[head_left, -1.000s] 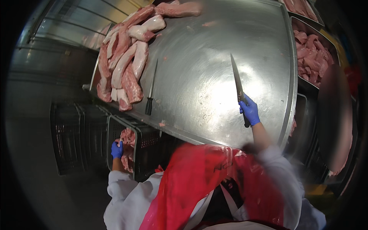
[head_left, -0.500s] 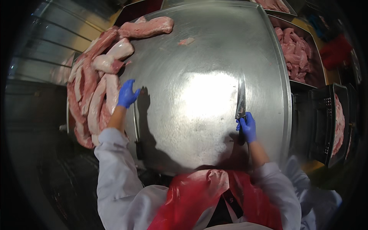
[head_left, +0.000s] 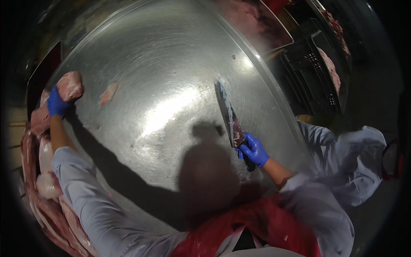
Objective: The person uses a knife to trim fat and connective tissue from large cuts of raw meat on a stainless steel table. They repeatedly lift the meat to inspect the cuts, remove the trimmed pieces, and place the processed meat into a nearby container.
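Note:
Gloved in blue, my left hand is closed over a long piece of raw meat at the far left of the metal table. The thumb and fingertips are partly hidden on the far side of the meat. My right hand, also in a blue glove, grips the black handle of a knife. Its blade, smeared with whitish residue, points away from me, low over the tabletop or resting on it; I cannot tell which. More long meat pieces lie heaped along the left edge, beside my left forearm.
The steel table has a raised rim on the right. A small meat scrap lies near the left hand. Beyond the right rim stand a bin of meat and black crates. Another person's pale sleeve is close on my right.
The view has turned to the right. My left hand has reached farther along the heap and closed on the piece at its far end. The knife stays in my right hand, its blade now slanting left.

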The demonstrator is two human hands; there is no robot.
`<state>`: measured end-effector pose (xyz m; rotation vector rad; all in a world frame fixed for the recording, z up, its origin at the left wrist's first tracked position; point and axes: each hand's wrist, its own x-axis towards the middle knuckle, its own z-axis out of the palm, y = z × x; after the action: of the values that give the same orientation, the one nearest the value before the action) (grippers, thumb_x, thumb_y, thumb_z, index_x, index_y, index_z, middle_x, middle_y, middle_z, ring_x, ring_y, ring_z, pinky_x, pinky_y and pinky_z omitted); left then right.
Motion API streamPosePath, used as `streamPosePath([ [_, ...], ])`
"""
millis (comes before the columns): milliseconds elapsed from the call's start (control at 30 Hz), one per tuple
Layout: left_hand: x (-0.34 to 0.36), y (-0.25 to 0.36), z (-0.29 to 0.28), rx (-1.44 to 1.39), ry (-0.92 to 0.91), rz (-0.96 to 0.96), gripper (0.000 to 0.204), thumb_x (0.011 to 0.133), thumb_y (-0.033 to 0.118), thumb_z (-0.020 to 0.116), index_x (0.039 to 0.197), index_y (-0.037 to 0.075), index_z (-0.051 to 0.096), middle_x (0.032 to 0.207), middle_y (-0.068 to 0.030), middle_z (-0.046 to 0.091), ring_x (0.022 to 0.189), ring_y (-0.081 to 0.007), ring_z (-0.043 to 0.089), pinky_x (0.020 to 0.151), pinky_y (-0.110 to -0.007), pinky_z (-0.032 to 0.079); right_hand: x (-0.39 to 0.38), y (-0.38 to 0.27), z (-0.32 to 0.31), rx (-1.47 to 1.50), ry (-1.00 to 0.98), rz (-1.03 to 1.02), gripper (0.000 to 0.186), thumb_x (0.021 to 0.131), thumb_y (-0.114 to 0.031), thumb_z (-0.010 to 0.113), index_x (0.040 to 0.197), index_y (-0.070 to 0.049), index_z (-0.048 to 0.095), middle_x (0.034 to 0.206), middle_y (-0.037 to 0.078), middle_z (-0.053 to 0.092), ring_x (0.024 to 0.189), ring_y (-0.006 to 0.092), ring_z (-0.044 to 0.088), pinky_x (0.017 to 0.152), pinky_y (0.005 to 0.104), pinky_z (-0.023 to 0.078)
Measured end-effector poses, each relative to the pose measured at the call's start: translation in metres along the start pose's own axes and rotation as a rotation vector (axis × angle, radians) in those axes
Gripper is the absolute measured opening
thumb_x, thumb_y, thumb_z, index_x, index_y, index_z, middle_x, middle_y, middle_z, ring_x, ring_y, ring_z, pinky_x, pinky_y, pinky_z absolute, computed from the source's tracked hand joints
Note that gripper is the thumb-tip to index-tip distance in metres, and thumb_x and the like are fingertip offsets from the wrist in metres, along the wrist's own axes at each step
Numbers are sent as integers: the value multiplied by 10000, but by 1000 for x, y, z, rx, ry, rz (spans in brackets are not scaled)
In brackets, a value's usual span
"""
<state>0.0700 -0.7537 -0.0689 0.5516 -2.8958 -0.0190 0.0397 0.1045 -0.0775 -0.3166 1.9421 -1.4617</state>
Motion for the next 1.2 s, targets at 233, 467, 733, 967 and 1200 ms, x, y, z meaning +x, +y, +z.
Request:
streamPosePath([
  [233,-23,52,-17,-266,-99,8,819,619,282,893,1311,24,541,1230,-185,656,1146,-317,643,973,-389,496,-8,0,3,-1,55,31,199,981,-44,529,1170,6,494,825,89,658,660,150,660,626,304,548],
  [467,-157,136,-53,-356,-126,191,698,593,322,882,1180,48,625,1106,-163,706,1053,-313,686,898,-404,533,-19,24,13,-26,43,-18,121,987,-81,543,1094,-26,532,796,84,653,655,145,659,593,312,537],
  [733,-203,439,-86,-228,-148,-267,900,651,509,857,1319,4,526,1185,-228,662,1111,-385,639,934,-453,507,10,24,-13,235,22,-82,138,954,-113,565,1059,-27,540,770,104,632,609,160,632,556,323,545],
  [967,-327,519,-87,-482,-377,-212,1224,535,447,867,1497,-34,282,1286,-285,535,1201,-446,529,1016,-491,456,6,29,-26,456,39,-1,69,965,-75,515,1013,-96,469,743,84,577,495,139,526,442,300,474],
  [1200,-403,610,-99,-415,-466,-111,1135,588,523,862,1409,-74,353,1196,-277,550,1117,-438,563,947,-503,481,18,-1,-50,399,67,-65,146,972,-128,594,1059,-49,508,746,64,602,562,132,580,519,281,488],
])
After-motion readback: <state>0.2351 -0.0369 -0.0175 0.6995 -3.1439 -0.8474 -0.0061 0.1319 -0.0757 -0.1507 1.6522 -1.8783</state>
